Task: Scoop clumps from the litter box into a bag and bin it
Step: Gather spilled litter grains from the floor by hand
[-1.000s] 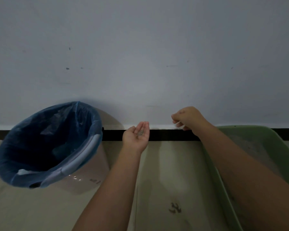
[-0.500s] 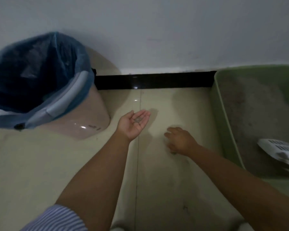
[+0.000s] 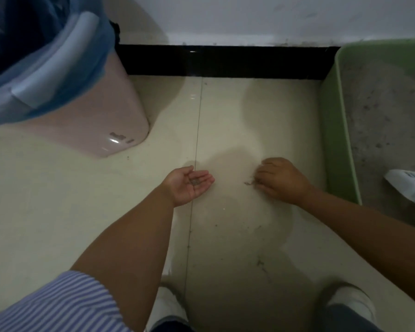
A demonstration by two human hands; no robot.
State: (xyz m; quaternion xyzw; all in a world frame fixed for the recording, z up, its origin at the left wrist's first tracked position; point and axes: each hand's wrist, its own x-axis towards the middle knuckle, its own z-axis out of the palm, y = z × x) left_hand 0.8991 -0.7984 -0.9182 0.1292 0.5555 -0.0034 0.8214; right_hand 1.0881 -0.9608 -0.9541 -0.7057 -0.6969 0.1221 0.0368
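Head view, left hand: the left hand lies palm up at about 6 o'clock of the frame's centre, fingers straight and relaxed, cupping a few dark litter grains; held flat, it seems, to serve as a tray for what the other hand gathers.

Head view, right hand: the right hand is at 4 o'clock, knuckles up, fingers curled down onto the floor; its tips are at a small grey smear of spilled litter; whether it is pinching grains I cannot tell, as the fingertips are hidden.

Head view, litter box: the green litter box sits at 3 o'clock against the wall, grey litter inside; a white slotted scoop rests in it, untouched, probably because loose grains are easier to pick by hand.

Head view, bin: the pink bin stands at 10 o'clock, lined with a blue bag folded over its rim; near the left hand, so tipping the palm in is a short reach.

Head view, step: judged as cleaning up strays on the floor; more specks lie at 6 o'clock near the shoes.
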